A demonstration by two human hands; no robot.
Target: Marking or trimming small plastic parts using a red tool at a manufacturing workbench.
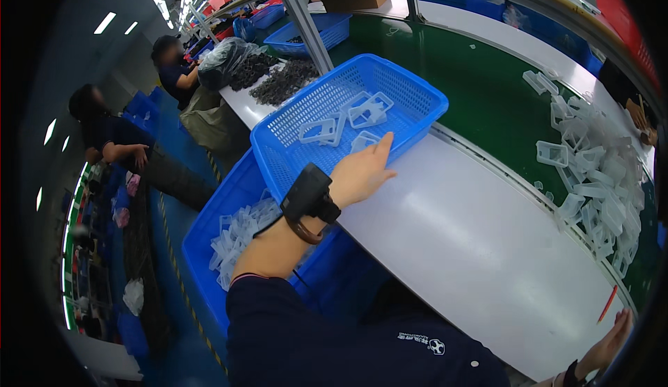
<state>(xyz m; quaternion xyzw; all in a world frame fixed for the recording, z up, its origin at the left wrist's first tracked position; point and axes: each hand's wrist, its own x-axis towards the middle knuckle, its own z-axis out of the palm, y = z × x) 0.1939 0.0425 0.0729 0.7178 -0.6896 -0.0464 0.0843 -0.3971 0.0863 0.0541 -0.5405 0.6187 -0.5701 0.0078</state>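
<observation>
Shows blue bin (235,182) of translucent plastic frames (236,241), forearm (275,249) partly blocking it; perforated blue basket (410,91) holding several; left hand (362,175), fingers extended, near its rim; white counter (452,227); frame heap (600,182) on green surface (438,57); red stick (607,303); right hand (607,347), fingers straight.

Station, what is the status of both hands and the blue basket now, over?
Left hand open at blue basket, contact unclear. Right hand near red stick. Clear plastic frames in basket. Left forearm partly hides lower tub.
</observation>
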